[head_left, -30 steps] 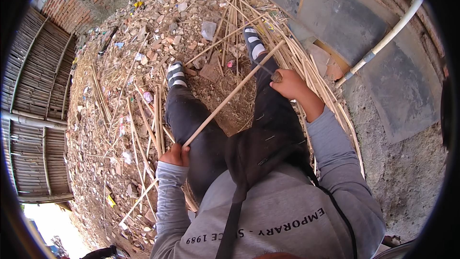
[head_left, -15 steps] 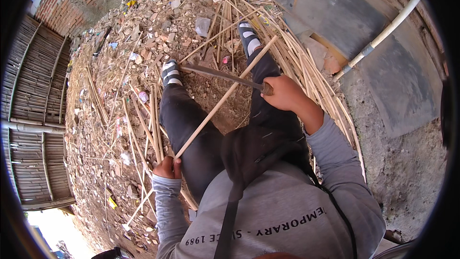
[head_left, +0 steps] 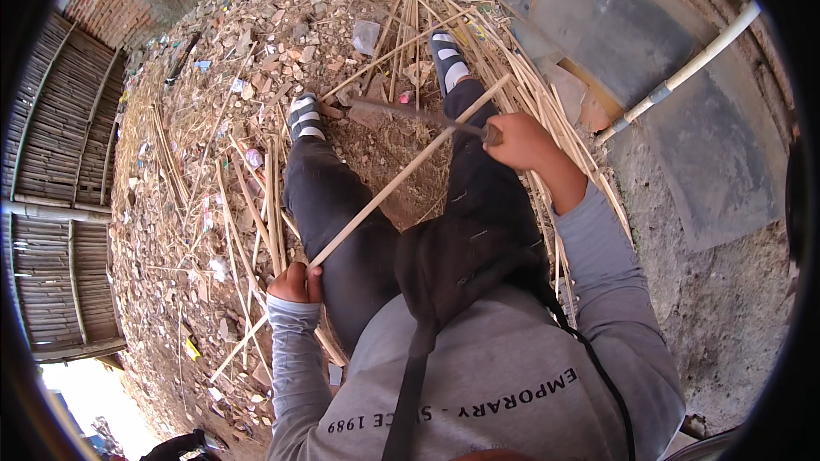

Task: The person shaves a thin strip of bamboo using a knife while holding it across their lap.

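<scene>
My left hand [head_left: 296, 283] is closed round the near end of a pale bamboo strip [head_left: 389, 186], beside my left thigh. The strip slants up and to the right across my legs, its far end past my right knee. My right hand [head_left: 523, 147] grips the handle of a long-bladed knife [head_left: 410, 113], blurred by motion. Its blade points left and crosses the strip near the far end; whether it touches the strip I cannot tell.
Loose bamboo strips [head_left: 534, 98] lie along my right leg, with more strips [head_left: 270, 196] to the left. Rubble and litter cover the ground. A woven bamboo wall [head_left: 64, 132] stands left; dark panels [head_left: 611, 21] and a pale pole [head_left: 683, 72] are at right.
My right hand and the knife have shifted slightly right along the strip, and the blade is now blurred. My left hand keeps its hold on the strip, whose far end sits a little further right.
</scene>
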### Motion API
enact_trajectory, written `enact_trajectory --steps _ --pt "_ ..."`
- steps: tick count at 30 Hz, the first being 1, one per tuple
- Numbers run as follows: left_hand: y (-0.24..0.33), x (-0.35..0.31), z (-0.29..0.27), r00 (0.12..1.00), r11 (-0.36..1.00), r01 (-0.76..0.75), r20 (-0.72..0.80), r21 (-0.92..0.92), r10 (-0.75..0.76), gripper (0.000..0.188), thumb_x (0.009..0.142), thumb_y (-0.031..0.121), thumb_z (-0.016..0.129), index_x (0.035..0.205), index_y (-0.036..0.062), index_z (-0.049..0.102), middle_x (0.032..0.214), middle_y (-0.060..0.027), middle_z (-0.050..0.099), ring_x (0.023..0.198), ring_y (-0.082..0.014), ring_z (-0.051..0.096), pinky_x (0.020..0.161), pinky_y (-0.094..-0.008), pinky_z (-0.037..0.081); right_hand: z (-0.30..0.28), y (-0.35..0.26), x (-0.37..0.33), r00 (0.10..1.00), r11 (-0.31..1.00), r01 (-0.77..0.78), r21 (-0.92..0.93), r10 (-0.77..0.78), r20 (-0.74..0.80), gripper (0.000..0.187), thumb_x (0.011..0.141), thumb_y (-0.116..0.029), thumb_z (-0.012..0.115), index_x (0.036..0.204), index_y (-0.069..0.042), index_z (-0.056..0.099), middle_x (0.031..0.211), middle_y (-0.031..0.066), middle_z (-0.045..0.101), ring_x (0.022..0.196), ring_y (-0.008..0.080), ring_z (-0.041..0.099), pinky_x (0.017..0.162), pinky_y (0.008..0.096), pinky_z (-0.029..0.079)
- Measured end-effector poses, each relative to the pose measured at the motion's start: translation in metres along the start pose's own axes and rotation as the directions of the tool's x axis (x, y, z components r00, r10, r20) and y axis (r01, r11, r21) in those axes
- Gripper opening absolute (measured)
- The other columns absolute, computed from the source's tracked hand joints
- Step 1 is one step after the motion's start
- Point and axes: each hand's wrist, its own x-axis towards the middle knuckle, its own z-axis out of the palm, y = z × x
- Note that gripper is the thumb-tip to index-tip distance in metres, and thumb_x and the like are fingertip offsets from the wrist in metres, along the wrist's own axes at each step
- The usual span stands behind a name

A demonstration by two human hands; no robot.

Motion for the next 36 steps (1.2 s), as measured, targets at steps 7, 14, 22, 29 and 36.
enact_trajectory --steps 7,14,22,29,36 --pt "0.003 0.004 -0.007 0.998 0.999 0.034 0.057 0.032 -0.036 0.033 0.096 0.035 0.065 0.082 0.0071 0.054 0.063 -0.0172 0.061 0.06 -0.0428 0.062 0.054 -0.0516 0.048 0.002 -0.001 0.001 0.987 0.998 -0.051 0.021 0.053 -0.155 0.026 0.08 -0.026 0.069 0.098 -0.007 0.072 0.089 0.0216 0.07 0.087 0.0412 0.068 0.075 0.0497 0.053" --pt "0.017 0.011 -0.008 0.997 0.996 0.066 0.045 0.052 -0.069 0.033 0.096 0.036 0.065 0.083 0.0066 0.055 0.064 -0.0211 0.061 0.062 -0.0447 0.063 0.054 -0.0529 0.048 0.012 0.049 -0.002 0.951 0.991 -0.071 0.109 0.101 -0.293 0.022 0.081 -0.022 0.066 0.097 -0.008 0.071 0.083 0.0223 0.068 0.083 0.0425 0.067 0.073 0.0486 0.053" --pt "0.005 -0.002 0.001 0.997 0.997 0.081 0.009 0.016 -0.082 0.032 0.096 0.034 0.064 0.083 0.0068 0.055 0.063 -0.0211 0.06 0.061 -0.0451 0.062 0.055 -0.0532 0.047 0.007 -0.012 -0.019 0.995 0.998 0.037 -0.048 -0.041 -0.088 0.018 0.082 -0.024 0.065 0.091 -0.009 0.07 0.086 0.0202 0.069 0.086 0.0434 0.066 0.074 0.0518 0.053" --pt "0.016 0.005 -0.012 0.997 0.997 0.075 0.03 0.03 -0.076 0.033 0.095 0.034 0.066 0.08 0.0065 0.054 0.063 -0.0202 0.061 0.06 -0.0443 0.062 0.055 -0.0529 0.048 0.012 0.01 -0.005 0.975 0.99 -0.111 0.088 0.125 -0.182 0.021 0.081 -0.022 0.064 0.093 -0.007 0.071 0.09 0.0223 0.069 0.089 0.0436 0.066 0.078 0.0517 0.052" --pt "0.011 0.009 -0.01 0.999 0.999 0.02 0.033 0.037 -0.021 0.035 0.095 0.036 0.065 0.078 0.007 0.054 0.061 -0.0192 0.06 0.059 -0.0435 0.062 0.055 -0.0527 0.049 0.0 0.01 -0.005 0.997 0.997 -0.081 -0.008 0.08 -0.022 0.02 0.079 -0.024 0.067 0.091 -0.008 0.072 0.089 0.0201 0.07 0.088 0.0422 0.067 0.078 0.0502 0.053"
